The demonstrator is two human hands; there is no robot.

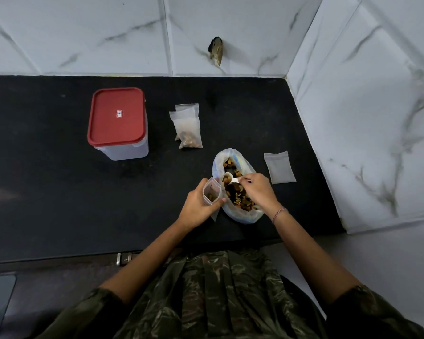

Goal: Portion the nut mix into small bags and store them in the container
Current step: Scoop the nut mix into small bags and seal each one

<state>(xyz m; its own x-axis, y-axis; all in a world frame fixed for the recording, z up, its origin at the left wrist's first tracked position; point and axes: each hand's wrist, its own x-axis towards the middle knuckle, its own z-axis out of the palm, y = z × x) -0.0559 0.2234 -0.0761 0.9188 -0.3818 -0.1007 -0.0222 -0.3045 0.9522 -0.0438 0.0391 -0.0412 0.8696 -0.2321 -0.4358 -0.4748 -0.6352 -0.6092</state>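
Observation:
A large clear bag of nut mix [242, 216] lies open on the black counter [59, 192]. My left hand [197, 206] grips a small zip bag [211, 193] upright beside it, mouth open, a few nuts inside. My right hand [257, 189] pinches a white plastic spoon [230, 179] loaded with nuts, its bowl just above and right of the small bag's mouth. Two filled small bags [187, 128] lie overlapped further back. An empty small bag [279, 167] lies flat to the right. A clear container with a red lid [118, 118] stands shut at the back left.
White marble-pattern tiled walls [365, 118] close the counter at the back and on the right. A dark hole [216, 50] marks the back wall. The counter's front edge [83, 258] runs just before my body, with a metal latch [124, 258] below it.

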